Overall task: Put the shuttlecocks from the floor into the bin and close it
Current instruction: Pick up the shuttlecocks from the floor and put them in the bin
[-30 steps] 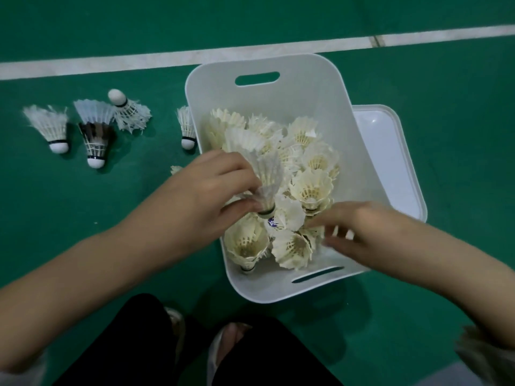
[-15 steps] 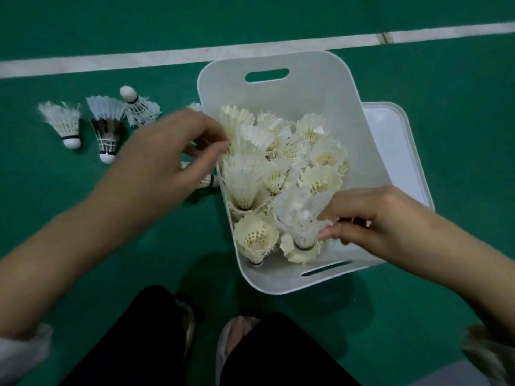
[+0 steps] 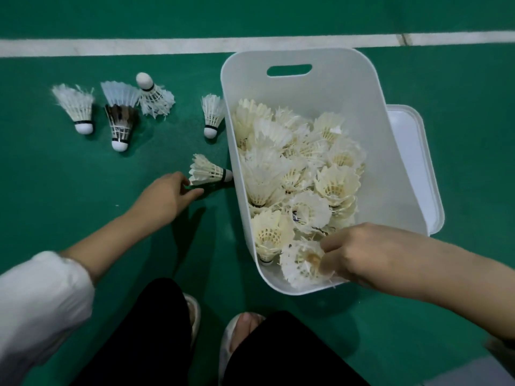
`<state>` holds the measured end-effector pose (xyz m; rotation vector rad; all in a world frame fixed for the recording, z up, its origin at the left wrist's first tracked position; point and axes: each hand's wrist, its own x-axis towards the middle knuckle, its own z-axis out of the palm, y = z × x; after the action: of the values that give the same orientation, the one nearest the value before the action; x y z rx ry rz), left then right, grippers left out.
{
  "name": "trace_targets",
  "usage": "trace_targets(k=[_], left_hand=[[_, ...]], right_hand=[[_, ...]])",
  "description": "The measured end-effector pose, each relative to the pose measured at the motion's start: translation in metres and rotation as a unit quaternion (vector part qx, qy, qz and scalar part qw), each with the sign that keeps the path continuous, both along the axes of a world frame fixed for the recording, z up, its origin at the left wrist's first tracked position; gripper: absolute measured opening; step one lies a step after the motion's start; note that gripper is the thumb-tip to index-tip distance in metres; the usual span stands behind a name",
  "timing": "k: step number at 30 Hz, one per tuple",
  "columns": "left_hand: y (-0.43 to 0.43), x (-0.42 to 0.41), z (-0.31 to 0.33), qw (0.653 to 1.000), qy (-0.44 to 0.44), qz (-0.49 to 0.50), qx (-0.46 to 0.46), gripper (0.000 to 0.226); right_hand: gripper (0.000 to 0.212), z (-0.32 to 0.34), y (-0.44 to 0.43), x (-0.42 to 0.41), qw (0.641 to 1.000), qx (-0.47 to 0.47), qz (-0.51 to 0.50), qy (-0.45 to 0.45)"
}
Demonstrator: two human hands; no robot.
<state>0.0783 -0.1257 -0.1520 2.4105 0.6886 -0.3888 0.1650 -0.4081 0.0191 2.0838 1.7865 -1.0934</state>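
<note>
A white bin [image 3: 342, 96] stands open on the green floor, filled with several white shuttlecocks [image 3: 295, 174]. My right hand [image 3: 365, 254] is at the bin's near end and pinches the feathers of one shuttlecock [image 3: 299, 264] lying inside. My left hand [image 3: 167, 195] reaches over the floor left of the bin. Its fingertips touch the feather skirt of a shuttlecock [image 3: 209, 172] lying on its side against the bin wall. Further shuttlecocks lie on the floor: one [image 3: 212, 115] next to the bin and three at far left [image 3: 75, 110] [image 3: 121, 121] [image 3: 152, 96].
The bin's white lid [image 3: 415, 162] lies flat on the floor, partly under the bin's right side. A white court line [image 3: 167, 45] runs across behind the bin. My feet in slippers [image 3: 239, 327] and my black trousers are just in front of the bin.
My left hand has dropped from the bin's left rim to the floor, reaching the shuttlecock beside the bin. My right hand has lowered its shuttlecock into the bin's near end.
</note>
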Motion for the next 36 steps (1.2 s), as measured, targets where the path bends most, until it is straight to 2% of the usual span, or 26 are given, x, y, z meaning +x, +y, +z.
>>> trace_targets(k=[2, 6, 10, 12, 16, 17, 19, 22, 24, 26, 30, 33, 36], left_hand=[[-0.003, 0.005, -0.003, 1.000, 0.012, 0.014, -0.017, 0.037], [-0.006, 0.009, -0.008, 0.999, 0.013, 0.026, -0.044, 0.033], [0.000, 0.005, -0.014, 0.999, -0.042, 0.020, -0.020, 0.021], [0.003, 0.002, -0.012, 0.997, -0.078, 0.023, -0.004, 0.023], [0.004, -0.002, 0.002, 0.989, -0.150, -0.009, -0.001, 0.024], [0.003, -0.005, 0.007, 0.986, -0.163, -0.027, 0.002, 0.023], [0.002, -0.011, 0.020, 0.980, -0.192, -0.052, 0.002, 0.017], [0.004, -0.021, 0.039, 0.977, -0.204, -0.037, -0.047, 0.010], [0.008, -0.027, 0.049, 0.972, -0.213, -0.026, -0.100, 0.006], [0.017, -0.032, 0.055, 0.965, -0.233, -0.028, -0.121, 0.007], [0.041, -0.036, 0.059, 0.956, -0.275, -0.015, -0.103, 0.012], [0.062, -0.037, 0.059, 0.955, -0.289, -0.011, -0.072, 0.009], [0.083, -0.039, 0.055, 0.953, -0.297, -0.023, -0.061, 0.007]], right_hand=[[0.011, -0.005, 0.003, -0.004, 1.000, -0.022, 0.001, 0.014], [0.021, -0.029, 0.005, 0.002, 0.994, -0.081, 0.029, -0.064], [0.027, -0.045, 0.006, 0.002, 0.988, -0.115, 0.031, -0.094], [0.031, -0.042, 0.008, 0.001, 0.988, -0.116, 0.015, -0.104], [0.055, -0.012, 0.015, -0.002, 0.988, -0.116, -0.045, -0.093], [0.051, 0.000, 0.020, -0.004, 0.990, -0.089, -0.058, -0.090], [0.032, 0.019, 0.034, -0.009, 0.993, 0.045, -0.068, -0.087], [0.036, 0.028, 0.060, -0.017, 0.984, 0.142, -0.103, -0.042], [0.030, 0.020, 0.086, -0.019, 0.977, 0.185, -0.106, -0.030], [0.033, 0.003, 0.118, -0.020, 0.970, 0.208, -0.123, -0.019], [0.046, -0.029, 0.189, -0.021, 0.960, 0.224, -0.168, 0.002], [0.041, -0.055, 0.230, -0.022, 0.957, 0.217, -0.192, -0.006], [0.024, -0.074, 0.259, -0.023, 0.961, 0.194, -0.197, -0.006]])
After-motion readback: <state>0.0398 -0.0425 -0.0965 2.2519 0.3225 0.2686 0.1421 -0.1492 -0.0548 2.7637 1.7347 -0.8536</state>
